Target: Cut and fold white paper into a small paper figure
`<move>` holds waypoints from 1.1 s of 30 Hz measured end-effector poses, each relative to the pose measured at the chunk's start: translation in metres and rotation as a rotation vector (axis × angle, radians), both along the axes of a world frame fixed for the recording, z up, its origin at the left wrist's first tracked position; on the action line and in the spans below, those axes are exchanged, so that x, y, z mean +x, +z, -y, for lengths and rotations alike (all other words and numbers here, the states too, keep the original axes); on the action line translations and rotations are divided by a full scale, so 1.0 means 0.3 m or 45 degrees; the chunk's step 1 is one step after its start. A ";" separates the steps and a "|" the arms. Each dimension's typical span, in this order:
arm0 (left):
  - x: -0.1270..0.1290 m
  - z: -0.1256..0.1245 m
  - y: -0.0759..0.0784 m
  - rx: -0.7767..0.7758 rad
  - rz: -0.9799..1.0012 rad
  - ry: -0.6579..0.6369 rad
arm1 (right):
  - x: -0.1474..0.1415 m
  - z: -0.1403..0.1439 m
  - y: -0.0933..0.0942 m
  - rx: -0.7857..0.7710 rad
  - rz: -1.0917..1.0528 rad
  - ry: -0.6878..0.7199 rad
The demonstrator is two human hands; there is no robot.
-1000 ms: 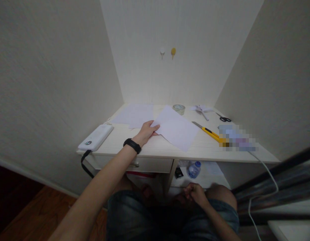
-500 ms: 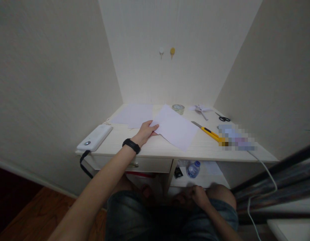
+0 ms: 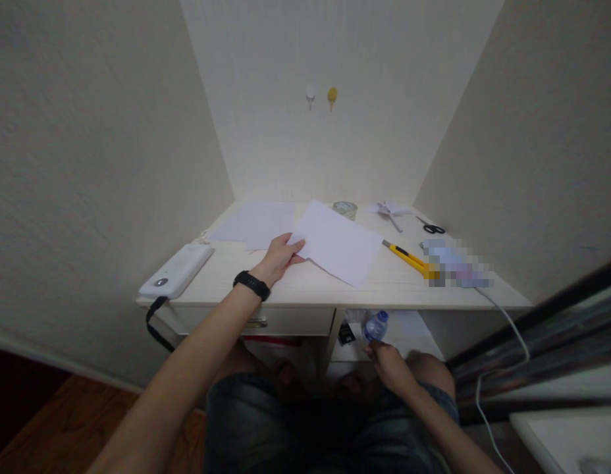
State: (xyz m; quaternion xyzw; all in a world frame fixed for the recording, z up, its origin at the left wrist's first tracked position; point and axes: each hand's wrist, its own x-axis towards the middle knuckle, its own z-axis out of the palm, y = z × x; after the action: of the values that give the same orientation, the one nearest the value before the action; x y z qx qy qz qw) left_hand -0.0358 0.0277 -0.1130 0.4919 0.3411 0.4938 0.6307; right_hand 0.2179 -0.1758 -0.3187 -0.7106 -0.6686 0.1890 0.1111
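The left hand (image 3: 278, 255) is reaching over the bench (image 3: 295, 289), its fingers (image 3: 292, 246) pinching the near left corner of a white sheet of paper (image 3: 338, 242); that sheet is lying at a slant in the middle of the bench, its held corner lifting slightly; a black wristband (image 3: 251, 286) is sitting on the wrist. The right hand (image 3: 390, 366) is hanging low over the lap, below the bench edge, just beside a water bottle (image 3: 374, 325) on the shelf under the bench; whether its fingers are touching the bottle I cannot tell, nor how far they are curling. A second sheet (image 3: 253, 224) is lying flat at the back left; a white power bank (image 3: 176, 271) is resting at the left edge; a yellow utility knife (image 3: 409, 258) is lying right of the held sheet, with scissors (image 3: 430, 227) and a tape roll (image 3: 345, 209) farther back.
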 end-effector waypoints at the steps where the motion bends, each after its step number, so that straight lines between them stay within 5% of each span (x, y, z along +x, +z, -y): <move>1: 0.000 0.001 0.002 -0.004 -0.001 0.002 | 0.000 -0.008 0.027 0.024 0.044 -0.018; 4: 0.000 0.001 0.003 0.001 0.004 -0.003 | 0.026 -0.036 0.073 0.098 0.025 -0.085; 10: -0.001 -0.010 -0.009 0.018 0.019 -0.020 | 0.184 -0.071 0.068 0.283 -0.152 -0.296; 17: 0.003 0.000 0.006 -0.018 0.036 0.004 | 0.330 -0.060 0.127 0.339 0.085 -0.523; 22: 0.001 0.006 0.025 -0.062 0.152 -0.025 | 0.230 0.013 0.288 0.440 0.315 -0.543; 25: 0.008 0.016 0.040 -0.011 0.223 -0.056 | 0.128 0.028 0.409 0.964 -0.018 -0.383; 27: 0.015 0.032 0.050 0.005 0.244 -0.043 | 0.075 0.008 0.477 1.088 -0.264 -0.283; 33: 0.033 0.115 0.031 -0.021 0.221 0.020 | 0.005 -0.124 0.587 0.925 -0.779 -0.038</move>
State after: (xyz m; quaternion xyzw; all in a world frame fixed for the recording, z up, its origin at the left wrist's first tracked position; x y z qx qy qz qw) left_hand -0.0260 -0.0068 -0.1037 0.4395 0.2931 0.5367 0.6579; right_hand 0.2194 -0.1386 -0.1426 -0.5471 -0.6176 0.1418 0.5470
